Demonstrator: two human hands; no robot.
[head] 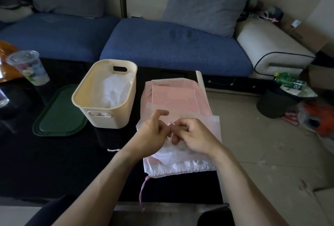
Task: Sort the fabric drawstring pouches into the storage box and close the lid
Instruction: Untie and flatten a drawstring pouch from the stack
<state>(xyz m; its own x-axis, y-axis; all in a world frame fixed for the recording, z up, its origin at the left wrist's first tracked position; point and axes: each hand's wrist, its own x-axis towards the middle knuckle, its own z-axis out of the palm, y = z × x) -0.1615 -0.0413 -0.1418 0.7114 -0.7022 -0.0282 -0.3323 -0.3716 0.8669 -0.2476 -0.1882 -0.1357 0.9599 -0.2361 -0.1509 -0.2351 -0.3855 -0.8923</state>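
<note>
Under both sets of fingers: a thin white drawstring pouch (180,162), limp and crumpled, gathered hem at the near table edge, pink cord (142,189) trailing off below the wrists. Probably near weightless, soft, a bit slick; likely to sag and unfold unless bunched or folded first. Best hold, by the look of it: the gathered hem or a fold through the middle, not the loose cord. Left hand (153,133) curled, forefinger lifted clear, remaining fingers apparently pinching a small loop of cord or fabric. Right hand (195,135) curled too, fingertips meeting the left's over that same loop; exactly what sits pinched between them too small to tell. Just beyond the fingertips: a stack of flat pink pouches (173,97), translucent, squared up, equally floppy. Left of the left hand's knuckles: the cream storage box (101,117), open, white fabric already lying inside. Further left again, flat on the dark table (63,162): the green lid (59,115), not yet on. Far left: a clear plastic cup (27,66). Beyond the box: a blue sofa (162,44). Off to the right of the right hand: a bin (276,102) and floor litter.
</note>
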